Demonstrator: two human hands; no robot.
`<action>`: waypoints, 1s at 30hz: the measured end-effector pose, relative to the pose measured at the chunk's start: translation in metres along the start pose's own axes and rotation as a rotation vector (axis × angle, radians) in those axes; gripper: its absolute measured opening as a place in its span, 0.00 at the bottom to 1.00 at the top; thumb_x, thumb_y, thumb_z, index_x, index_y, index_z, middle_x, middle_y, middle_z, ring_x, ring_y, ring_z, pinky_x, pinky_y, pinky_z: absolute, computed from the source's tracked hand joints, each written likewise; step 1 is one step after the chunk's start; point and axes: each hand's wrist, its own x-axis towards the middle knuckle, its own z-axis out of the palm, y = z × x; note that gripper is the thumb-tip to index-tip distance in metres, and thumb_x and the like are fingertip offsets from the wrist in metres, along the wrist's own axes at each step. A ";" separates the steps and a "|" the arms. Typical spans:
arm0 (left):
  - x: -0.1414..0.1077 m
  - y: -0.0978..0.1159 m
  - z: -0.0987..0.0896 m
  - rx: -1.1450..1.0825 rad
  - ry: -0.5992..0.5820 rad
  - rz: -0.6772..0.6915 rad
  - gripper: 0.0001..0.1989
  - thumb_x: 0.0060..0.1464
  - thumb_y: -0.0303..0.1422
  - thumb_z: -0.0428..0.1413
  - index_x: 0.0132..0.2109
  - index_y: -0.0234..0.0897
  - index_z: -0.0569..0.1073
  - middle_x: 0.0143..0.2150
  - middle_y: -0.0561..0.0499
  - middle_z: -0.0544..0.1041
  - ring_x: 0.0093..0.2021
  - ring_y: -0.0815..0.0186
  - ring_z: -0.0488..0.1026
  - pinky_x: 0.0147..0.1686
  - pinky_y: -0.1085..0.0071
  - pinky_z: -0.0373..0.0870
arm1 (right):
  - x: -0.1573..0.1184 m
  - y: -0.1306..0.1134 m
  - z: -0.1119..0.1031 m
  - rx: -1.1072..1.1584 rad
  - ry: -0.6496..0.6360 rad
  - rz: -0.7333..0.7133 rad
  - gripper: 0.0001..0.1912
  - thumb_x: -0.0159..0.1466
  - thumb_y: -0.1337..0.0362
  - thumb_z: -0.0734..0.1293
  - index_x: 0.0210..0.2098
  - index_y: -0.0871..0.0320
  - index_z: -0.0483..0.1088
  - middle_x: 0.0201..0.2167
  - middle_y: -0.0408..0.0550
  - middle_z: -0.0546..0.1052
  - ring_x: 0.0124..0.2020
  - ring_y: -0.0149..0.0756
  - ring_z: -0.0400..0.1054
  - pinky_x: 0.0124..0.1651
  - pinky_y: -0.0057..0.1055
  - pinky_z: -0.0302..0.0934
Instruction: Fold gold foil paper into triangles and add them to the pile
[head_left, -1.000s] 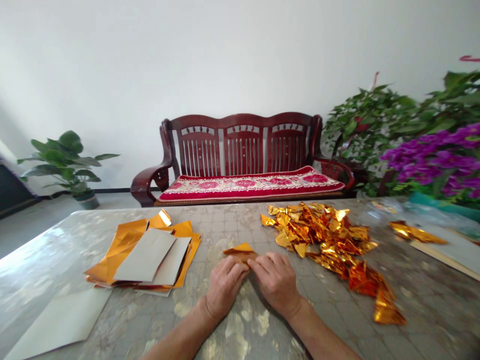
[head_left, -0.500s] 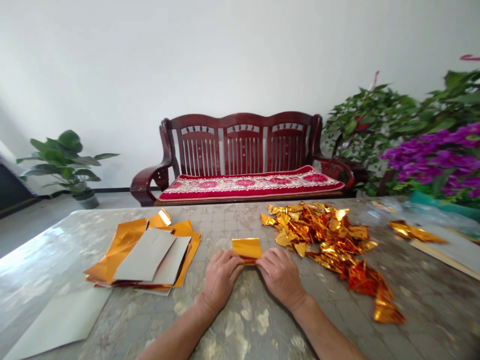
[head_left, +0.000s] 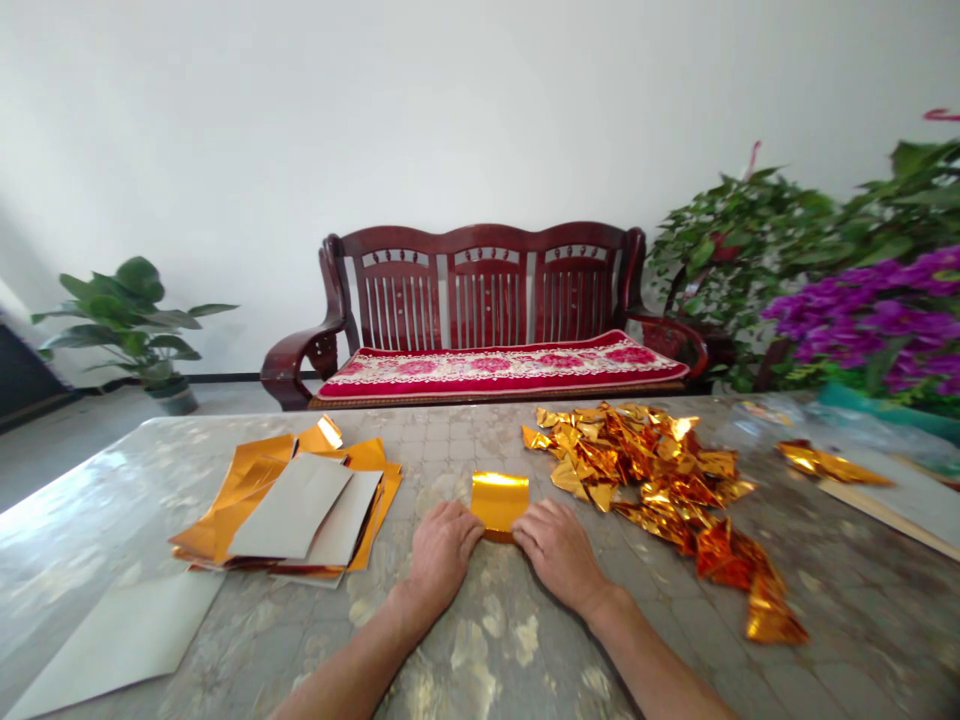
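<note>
Free tabletop [head_left: 442, 445] ahead, papers [head_left: 292, 510] left, foil [head_left: 637, 465] right

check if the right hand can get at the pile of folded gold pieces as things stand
Probably yes: the pile lies beyond and right of the right hand, nothing visible between, though that hand holds the gold paper.

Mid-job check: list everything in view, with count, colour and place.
Paper: one, gold, between the hands
Stack: one, gold and pale grey, table left
Sheet: one, pale grey, near left
Folded pieces: many, gold, table right
Plastic: count unclear, clear, far right
Board: one visible, pale, right edge
Table: one, patterned grey, foreground
Bench: one, dark red, beyond table
Cover: one, red and cream, on bench
Potted plant: one, green, back left
Foliage: count unclear, green, back right
Flowers: many, purple, right
Wall: one, white, behind
Left hand: one, bare, paper's left edge
Right hand: one, bare, paper's right edge
</note>
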 end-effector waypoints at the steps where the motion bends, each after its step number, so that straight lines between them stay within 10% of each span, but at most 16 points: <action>1: 0.000 0.000 0.000 -0.006 -0.006 -0.003 0.14 0.64 0.32 0.51 0.30 0.41 0.76 0.31 0.51 0.75 0.36 0.64 0.71 0.38 0.68 0.64 | 0.000 0.000 0.001 0.000 0.001 0.005 0.09 0.68 0.66 0.64 0.32 0.53 0.74 0.31 0.43 0.75 0.38 0.36 0.65 0.40 0.33 0.54; 30: 0.007 0.000 0.002 -0.025 -0.064 -0.236 0.12 0.59 0.36 0.54 0.28 0.37 0.74 0.32 0.50 0.75 0.38 0.62 0.71 0.42 0.66 0.62 | 0.007 0.002 0.002 0.015 -0.118 0.155 0.10 0.69 0.65 0.62 0.33 0.54 0.73 0.34 0.43 0.78 0.39 0.37 0.66 0.42 0.33 0.52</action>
